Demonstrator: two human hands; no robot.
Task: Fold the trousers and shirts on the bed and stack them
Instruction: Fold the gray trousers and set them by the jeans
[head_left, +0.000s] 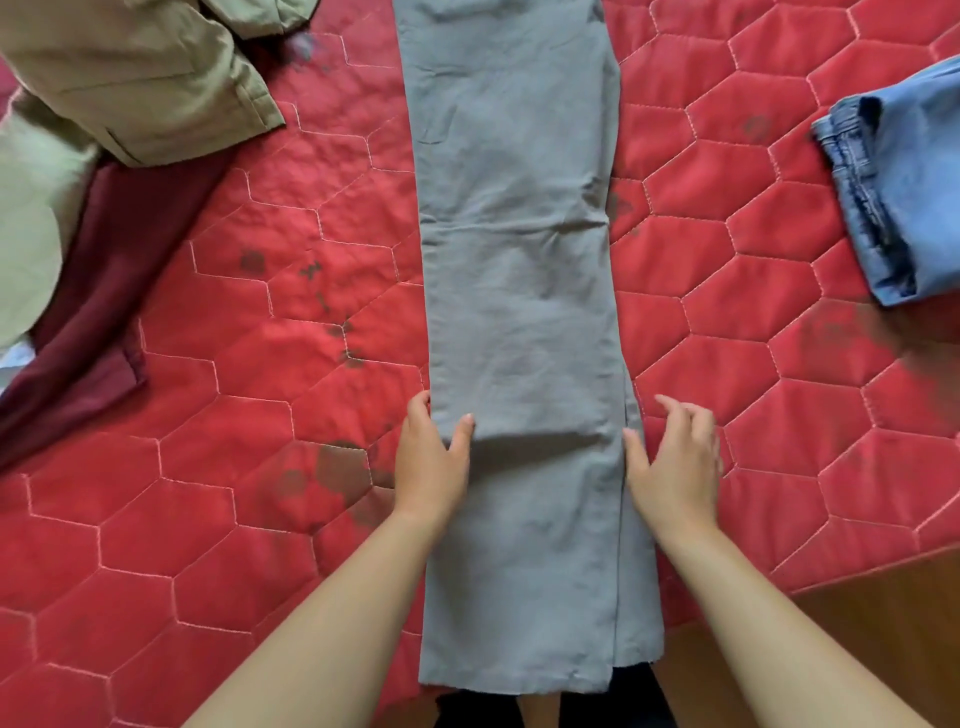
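Observation:
Grey trousers (519, 291) lie flat on the red quilted bed (260, 415), legs folded one over the other in a long strip running away from me, with the hems hanging over the near edge. My left hand (431, 462) rests on the strip's left edge, thumb on the cloth and fingers along the side. At the strip's right edge my right hand (675, 457) has its thumb touching the cloth and its fingers spread above the quilt. Neither hand grips the fabric.
Khaki clothing (135, 78) is heaped at the top left, over a maroon garment (93, 312). Folded blue jeans (898, 192) lie at the right edge. The wooden bed frame (857, 623) shows at the bottom right. Dark stains dot the quilt.

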